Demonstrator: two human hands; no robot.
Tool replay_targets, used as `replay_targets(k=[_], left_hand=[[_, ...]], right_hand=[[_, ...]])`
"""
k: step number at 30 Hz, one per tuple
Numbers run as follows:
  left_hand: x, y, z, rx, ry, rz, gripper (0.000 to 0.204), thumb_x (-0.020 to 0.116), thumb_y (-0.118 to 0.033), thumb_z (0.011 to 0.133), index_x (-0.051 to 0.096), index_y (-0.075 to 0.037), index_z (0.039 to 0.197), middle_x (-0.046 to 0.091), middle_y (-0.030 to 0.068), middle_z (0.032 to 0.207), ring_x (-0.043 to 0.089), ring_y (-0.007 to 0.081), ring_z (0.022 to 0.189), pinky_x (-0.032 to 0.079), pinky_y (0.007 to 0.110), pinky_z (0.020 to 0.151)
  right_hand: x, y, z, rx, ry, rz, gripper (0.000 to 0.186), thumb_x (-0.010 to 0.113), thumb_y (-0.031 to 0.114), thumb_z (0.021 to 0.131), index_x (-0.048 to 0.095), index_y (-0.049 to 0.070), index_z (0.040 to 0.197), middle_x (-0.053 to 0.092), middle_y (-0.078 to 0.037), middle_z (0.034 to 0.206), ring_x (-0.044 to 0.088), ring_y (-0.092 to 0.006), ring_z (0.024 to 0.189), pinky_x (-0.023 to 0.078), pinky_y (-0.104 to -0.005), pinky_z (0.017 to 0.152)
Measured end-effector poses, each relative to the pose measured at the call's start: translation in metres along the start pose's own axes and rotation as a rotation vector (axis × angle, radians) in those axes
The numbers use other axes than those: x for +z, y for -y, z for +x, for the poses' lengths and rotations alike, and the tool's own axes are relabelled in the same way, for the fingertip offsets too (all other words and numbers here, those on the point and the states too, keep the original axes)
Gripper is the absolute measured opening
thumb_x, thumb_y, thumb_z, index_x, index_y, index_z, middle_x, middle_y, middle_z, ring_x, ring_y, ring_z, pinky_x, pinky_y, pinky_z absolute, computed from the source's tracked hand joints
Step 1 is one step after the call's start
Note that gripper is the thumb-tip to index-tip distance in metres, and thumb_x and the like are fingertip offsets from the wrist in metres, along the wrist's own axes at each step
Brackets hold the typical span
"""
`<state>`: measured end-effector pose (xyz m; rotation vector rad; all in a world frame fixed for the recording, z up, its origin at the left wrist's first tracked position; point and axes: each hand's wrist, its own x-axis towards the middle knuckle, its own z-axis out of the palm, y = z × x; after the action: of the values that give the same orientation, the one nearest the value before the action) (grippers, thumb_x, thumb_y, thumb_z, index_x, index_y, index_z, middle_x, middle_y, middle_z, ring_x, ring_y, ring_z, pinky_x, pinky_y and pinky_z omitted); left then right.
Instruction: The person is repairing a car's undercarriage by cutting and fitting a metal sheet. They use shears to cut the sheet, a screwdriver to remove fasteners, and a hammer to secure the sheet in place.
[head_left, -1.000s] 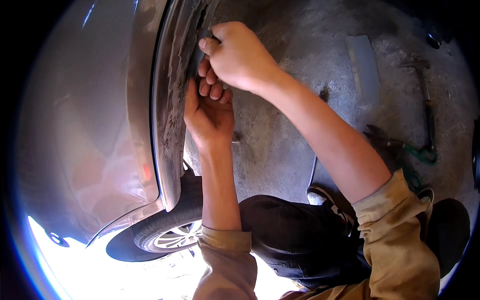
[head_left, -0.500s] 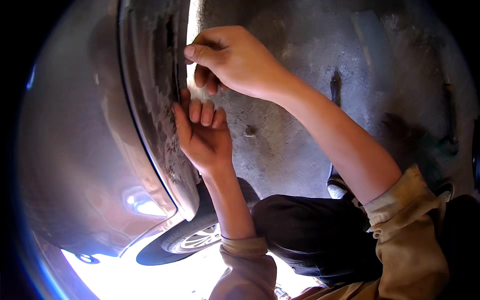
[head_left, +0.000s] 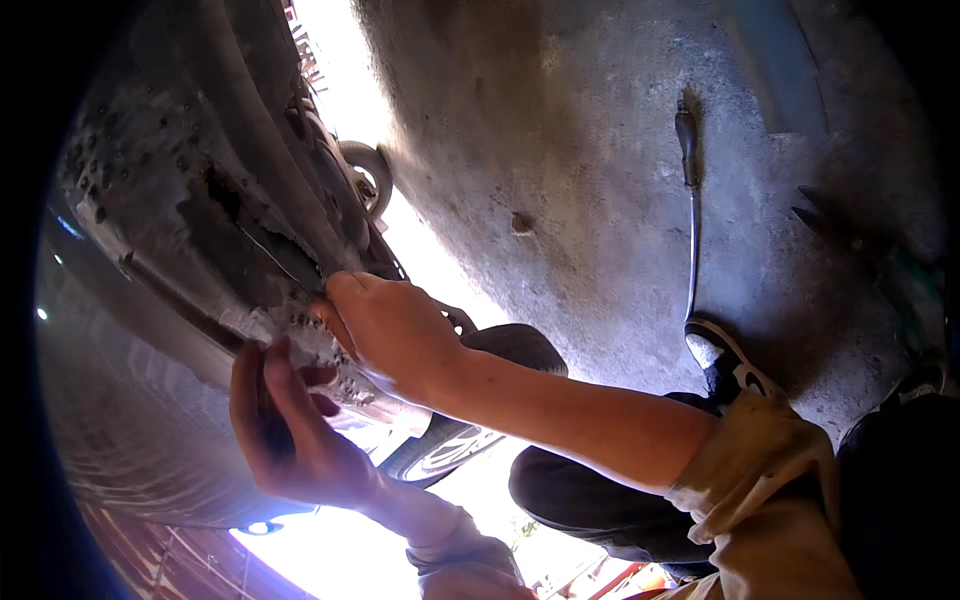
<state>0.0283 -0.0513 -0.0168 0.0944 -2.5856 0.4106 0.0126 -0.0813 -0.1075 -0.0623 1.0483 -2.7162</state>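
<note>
The car's rusted sill [head_left: 265, 215] runs down the left side, with a dark ragged hole and a long slit in its metal. At the slit's lower end my right hand [head_left: 400, 325] is closed, its thumb and curled fingers on the sill's edge; some fingertips are hidden. Just below it, my left hand [head_left: 295, 430] is raised beside the smooth body panel [head_left: 140, 400]. Its fingers are apart and slightly smeared by motion, with nothing seen in them.
On the concrete floor [head_left: 590, 150] lies a long thin tool with a dark handle [head_left: 686, 145], its end near my shoe [head_left: 715, 350]. A grey flat piece [head_left: 775, 70] lies farther off. One car wheel [head_left: 450, 450] is behind my forearms, another [head_left: 372, 180] beyond the sill.
My view has tilted, showing more of the sill's underside and its hole. My right hand has come down onto the sill's edge; my left hand has shifted left and down, off that edge.
</note>
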Motion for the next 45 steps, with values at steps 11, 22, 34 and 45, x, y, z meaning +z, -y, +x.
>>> replay_targets(k=[11, 22, 34, 45], left_hand=[[0.019, -0.007, 0.028, 0.040, 0.295, 0.234, 0.021, 0.067, -0.012, 0.085, 0.068, 0.001, 0.102, 0.069, 0.0105, 0.076, 0.065, 0.0141, 0.061, 0.050, 0.025, 0.050], [0.021, 0.024, 0.085, 0.971, -0.129, 0.519, 0.072, 0.071, -0.058, 0.071, 0.053, -0.017, 0.127, 0.041, 0.0164, 0.132, 0.045, 0.0316, 0.121, 0.049, 0.045, 0.090], [0.030, 0.025, 0.087, 0.993, -0.053, 0.613, 0.049, 0.064, -0.061, 0.075, 0.067, -0.030, 0.113, 0.029, 0.0187, 0.135, 0.018, 0.0399, 0.132, 0.041, 0.054, 0.098], [0.030, 0.025, 0.087, 1.029, -0.035, 0.530, 0.043, 0.067, -0.056, 0.076, 0.069, -0.030, 0.110, 0.029, 0.0192, 0.135, 0.022, 0.0395, 0.131, 0.038, 0.052, 0.101]], right_hand=[[0.008, -0.004, 0.012, -0.232, -0.073, -0.328, 0.011, 0.058, 0.011, 0.077, 0.053, 0.001, 0.080, 0.056, -0.010, 0.068, 0.063, -0.0253, 0.060, 0.051, -0.0345, 0.050], [0.003, -0.005, 0.013, -0.297, -0.041, -0.426, 0.010, 0.059, 0.009, 0.070, 0.054, 0.001, 0.075, 0.055, -0.009, 0.064, 0.062, -0.0218, 0.058, 0.048, -0.0322, 0.046], [0.014, -0.003, 0.007, -0.267, -0.102, -0.357, 0.013, 0.057, 0.008, 0.072, 0.050, 0.001, 0.079, 0.054, -0.010, 0.067, 0.060, -0.0246, 0.056, 0.049, -0.0344, 0.046], [-0.015, -0.020, 0.002, 0.082, -0.045, -0.176, 0.012, 0.054, 0.011, 0.083, 0.051, 0.001, 0.076, 0.060, -0.019, 0.068, 0.063, -0.0354, 0.064, 0.050, -0.0447, 0.054]])
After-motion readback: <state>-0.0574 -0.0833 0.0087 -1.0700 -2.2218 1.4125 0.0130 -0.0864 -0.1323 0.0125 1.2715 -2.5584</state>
